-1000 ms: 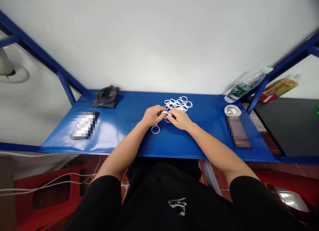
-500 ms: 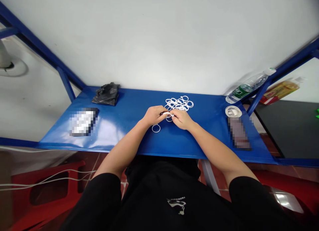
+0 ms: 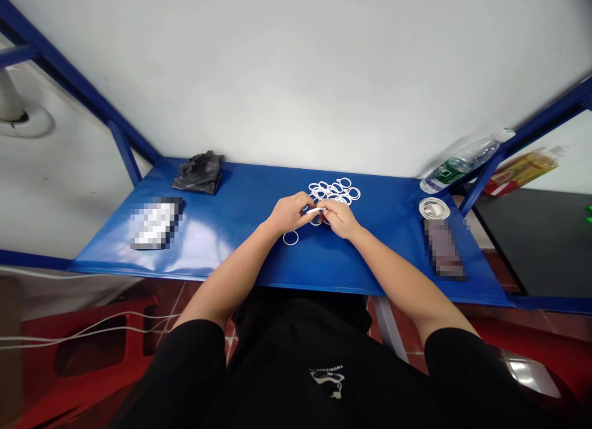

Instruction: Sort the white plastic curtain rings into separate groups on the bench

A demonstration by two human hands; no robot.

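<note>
My left hand (image 3: 290,213) and my right hand (image 3: 340,218) meet over the blue tabletop, each with its fingers closed on the same white ring (image 3: 315,211). The ring is seen nearly edge-on, and part of it is hidden by my fingers. Just beyond my hands lies a loose pile of several thin white rings (image 3: 345,192), overlapping one another. A single white ring (image 3: 290,238) rests flat on the table, below my left wrist and apart from the pile.
On the left are a crumpled black plastic bag (image 3: 201,172) and a blurred-out flat object (image 3: 157,224). To the right stand a leaning water bottle (image 3: 456,168), a coiled white cable (image 3: 434,208) and another blurred item (image 3: 444,247). A white wall (image 3: 296,77) rises behind the blue table (image 3: 240,207).
The held ring has turned slightly between my hands, and my right fingers have shifted their hold on it. Both hands stay in almost the same place; the pile looks unchanged.
</note>
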